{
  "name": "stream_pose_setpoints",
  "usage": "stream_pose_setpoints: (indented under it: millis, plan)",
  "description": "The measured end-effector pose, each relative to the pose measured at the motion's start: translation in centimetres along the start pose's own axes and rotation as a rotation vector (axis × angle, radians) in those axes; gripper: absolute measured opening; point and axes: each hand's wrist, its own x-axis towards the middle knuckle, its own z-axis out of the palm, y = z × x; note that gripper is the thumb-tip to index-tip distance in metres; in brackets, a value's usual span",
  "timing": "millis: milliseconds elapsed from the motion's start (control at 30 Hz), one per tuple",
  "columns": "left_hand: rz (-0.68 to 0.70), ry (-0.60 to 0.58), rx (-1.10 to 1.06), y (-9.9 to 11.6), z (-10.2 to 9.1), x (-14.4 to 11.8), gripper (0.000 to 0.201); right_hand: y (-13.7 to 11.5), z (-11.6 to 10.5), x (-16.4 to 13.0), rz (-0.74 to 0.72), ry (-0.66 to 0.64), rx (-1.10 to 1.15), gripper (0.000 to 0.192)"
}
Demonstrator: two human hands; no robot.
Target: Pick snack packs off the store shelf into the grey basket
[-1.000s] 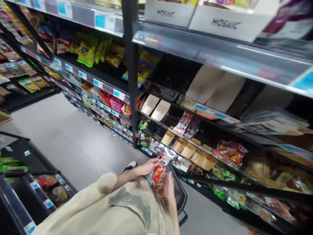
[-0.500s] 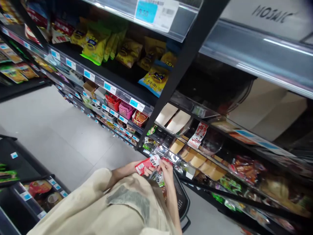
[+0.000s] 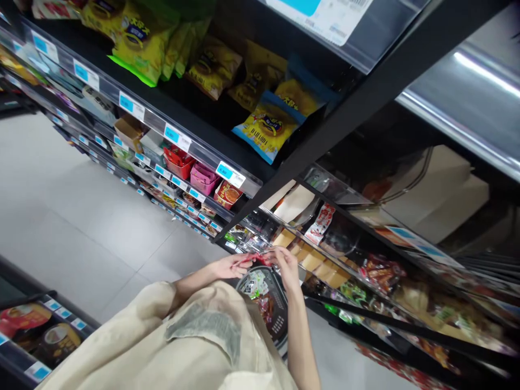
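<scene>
A red packet point(image 3: 260, 259), seen nearly edge-on, is held between both hands above the black basket point(image 3: 280, 324). The left hand point(image 3: 239, 265) has its fingers pinched on one end, while the right hand point(image 3: 283, 263) has its fingers clamped on the other (whether it is one packet or two overlapping, I cannot tell). For handling it well, a light hold at both ends with the wrists level seems best; squeezing hard would probably crease the film. Other wrapped packs point(image 3: 260, 287) lie in the basket, just below the hands, so lowering the fingers far calls for care at its rim.

On the right, the snack trays point(image 3: 325, 262) stand near the right hand, and the dark shelf post point(image 3: 320, 138) slants down beyond it, so a wide outward swing could knock their edges. The roomier side is leftward, over the tiled floor point(image 3: 89, 216), short of the low display point(image 3: 67, 360).
</scene>
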Motion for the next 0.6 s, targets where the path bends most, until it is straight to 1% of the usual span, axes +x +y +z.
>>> stream_pose_setpoints:
  millis: [100,167,200,267,300,333,367,433,533,567,600]
  plan:
    - [0.168,0.111,0.032,-0.2,0.0,0.4,0.044,-1.2,-0.1,0.1,-0.085,-0.005,-0.136,0.043]
    - [0.252,0.16,0.045,-0.2,0.0,0.6,0.049,-2.0,0.0,0.1,-0.103,-0.032,-0.188,0.037]
    - [0.282,0.171,0.041,-0.2,0.0,0.6,0.049,-2.4,0.1,0.1,-0.089,-0.058,-0.183,0.043]
    - [0.335,0.166,0.003,-0.1,-0.2,0.6,0.049,-3.4,0.0,-0.1,-0.05,-0.09,-0.162,0.061]
    - [0.354,0.156,-0.019,0.0,-0.3,0.6,0.049,-3.9,-0.2,-0.1,-0.041,-0.093,-0.177,0.064]
    - [0.364,0.143,-0.034,0.1,-0.4,0.5,0.049,-4.5,-0.4,-0.2,-0.051,-0.081,-0.215,0.063]
    - [0.37,0.126,-0.042,0.2,-0.5,0.5,0.048,-5.2,-0.7,-0.2,-0.086,-0.041,-0.261,0.057]
    - [0.366,0.093,-0.04,0.3,-0.7,0.4,0.046,-6.8,-1.3,0.0,-0.215,0.117,-0.341,0.045]
    - [0.338,0.075,-0.005,0.5,-0.9,0.3,0.039,-9.2,-2.1,1.3,-0.46,0.475,-0.363,0.04]
    - [0.322,0.08,0.014,0.4,-0.9,0.4,0.038,-9.9,-2.2,2.0,-0.532,0.58,-0.366,0.041]
    - [0.304,0.089,0.034,0.4,-1.0,0.4,0.038,-10.4,-2.2,2.7,-0.596,0.652,-0.387,0.04]
